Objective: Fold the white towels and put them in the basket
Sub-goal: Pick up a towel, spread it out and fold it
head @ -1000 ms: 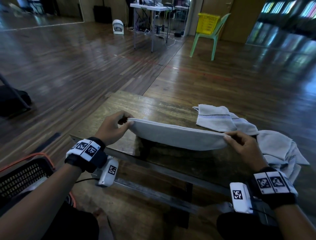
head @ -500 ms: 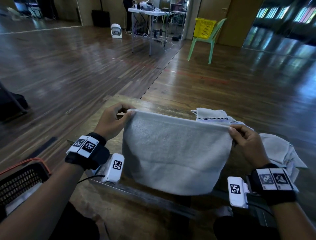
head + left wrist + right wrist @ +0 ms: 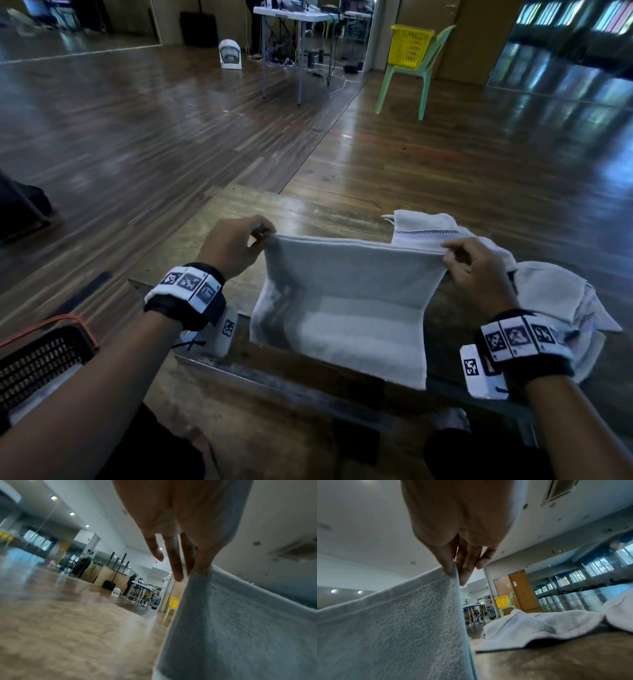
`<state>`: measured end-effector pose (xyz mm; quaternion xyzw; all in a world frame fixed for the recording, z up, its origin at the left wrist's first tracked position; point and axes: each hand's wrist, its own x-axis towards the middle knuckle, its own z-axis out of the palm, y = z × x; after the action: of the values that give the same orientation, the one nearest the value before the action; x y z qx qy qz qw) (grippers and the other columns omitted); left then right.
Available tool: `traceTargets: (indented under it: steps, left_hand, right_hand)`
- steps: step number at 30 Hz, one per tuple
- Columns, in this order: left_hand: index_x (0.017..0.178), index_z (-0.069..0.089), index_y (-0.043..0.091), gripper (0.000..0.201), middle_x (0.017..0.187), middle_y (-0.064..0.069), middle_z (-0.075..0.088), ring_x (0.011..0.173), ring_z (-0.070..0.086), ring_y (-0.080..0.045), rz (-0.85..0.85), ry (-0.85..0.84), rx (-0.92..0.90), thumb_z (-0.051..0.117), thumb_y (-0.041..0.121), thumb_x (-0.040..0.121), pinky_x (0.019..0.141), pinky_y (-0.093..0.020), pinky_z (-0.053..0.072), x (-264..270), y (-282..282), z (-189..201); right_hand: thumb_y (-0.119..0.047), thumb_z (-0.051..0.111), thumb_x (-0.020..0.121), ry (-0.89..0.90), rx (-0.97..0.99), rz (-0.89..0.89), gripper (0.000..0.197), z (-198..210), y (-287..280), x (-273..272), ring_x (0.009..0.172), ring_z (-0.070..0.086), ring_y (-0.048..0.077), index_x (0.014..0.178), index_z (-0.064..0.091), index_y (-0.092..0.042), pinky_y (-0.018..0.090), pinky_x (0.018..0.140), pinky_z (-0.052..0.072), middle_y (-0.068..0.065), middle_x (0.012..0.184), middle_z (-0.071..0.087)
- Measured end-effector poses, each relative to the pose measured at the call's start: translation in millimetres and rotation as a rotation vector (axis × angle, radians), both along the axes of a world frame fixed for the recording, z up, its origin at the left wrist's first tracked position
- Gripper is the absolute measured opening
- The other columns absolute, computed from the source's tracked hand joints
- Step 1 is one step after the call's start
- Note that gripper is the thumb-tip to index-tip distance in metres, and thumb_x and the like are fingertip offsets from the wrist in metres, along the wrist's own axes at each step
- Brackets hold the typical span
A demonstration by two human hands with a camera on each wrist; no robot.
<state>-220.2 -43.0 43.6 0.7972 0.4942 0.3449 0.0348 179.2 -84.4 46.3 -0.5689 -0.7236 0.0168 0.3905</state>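
A white towel [image 3: 346,305] hangs between my two hands over the wooden table [image 3: 236,205], its lower half lying on the table near the front edge. My left hand [image 3: 263,236] pinches its upper left corner [image 3: 200,573]. My right hand [image 3: 448,251] pinches the upper right corner [image 3: 452,570]. The top edge is stretched fairly straight between them. A dark basket [image 3: 37,363] with an orange rim sits low at my left, with something white inside.
A heap of other white towels [image 3: 548,294] lies on the table to the right of my right hand [image 3: 530,627]. Beyond the table is open wooden floor, with a green chair carrying a yellow basket [image 3: 409,46] and a white table far back.
The towel went from a flat, folded band held level to hanging open from its top edge. Its lower part has now come down onto the table. Both hands kept their corners.
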Motion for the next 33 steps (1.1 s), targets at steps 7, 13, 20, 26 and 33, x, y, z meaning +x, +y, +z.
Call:
traceTargets:
  steps: [7,13,20,26,33]
  left_hand:
    - [0.093,0.066,0.022,0.01,0.091,0.006,0.071,0.083,0.066,-0.011,-0.155,0.405,-0.311,0.066,0.023,0.083,0.071,-0.019,0.043,-11.1,-21.4,-32.0]
    - [0.104,0.058,0.028,0.016,0.112,0.01,0.062,0.101,0.058,-0.012,-0.15,0.71,-0.366,0.053,0.032,0.089,0.088,-0.025,0.032,-4.4,-36.3,-55.5]
    - [0.105,0.063,0.016,0.02,0.112,-0.002,0.064,0.094,0.061,-0.026,-0.101,0.632,-0.32,0.051,0.017,0.089,0.079,-0.029,0.035,-0.6,-30.7,-73.6]
    - [0.109,0.061,0.013,0.023,0.115,-0.006,0.062,0.096,0.06,-0.029,-0.034,0.585,-0.358,0.049,0.015,0.089,0.076,-0.031,0.04,15.1,-6.8,-69.6]
    - [0.11,0.059,0.018,0.023,0.115,-0.001,0.063,0.102,0.059,-0.024,0.028,0.602,-0.348,0.046,0.016,0.091,0.087,-0.032,0.035,29.8,11.5,-72.8]
  right_hand:
    - [-0.001,0.075,0.071,-0.223,-0.355,0.266,0.022,-47.9,-26.6,13.5,0.077,0.058,-0.006,0.084,0.07,-0.018,0.004,0.069,0.041,-0.021,0.08,0.057]
    - [-0.019,0.071,0.078,-0.412,-0.576,0.341,0.015,-67.2,-42.5,3.2,0.085,0.056,-0.005,0.092,0.072,-0.025,0.014,0.08,0.045,-0.026,0.091,0.054]
    - [-0.025,0.072,0.078,-0.481,-0.543,0.29,0.012,-82.7,-36.3,2.0,0.089,0.06,0.01,0.088,0.073,-0.032,0.037,0.08,0.048,-0.012,0.095,0.068]
    - [-0.023,0.072,0.078,-0.507,-0.439,0.13,0.012,-84.7,-7.7,5.1,0.094,0.064,0.018,0.089,0.074,-0.029,0.041,0.08,0.048,-0.006,0.097,0.071]
    - [-0.023,0.069,0.081,-0.516,-0.453,0.022,0.014,-84.1,9.0,8.0,0.095,0.062,0.019,0.092,0.073,-0.03,0.043,0.085,0.045,-0.006,0.098,0.069]
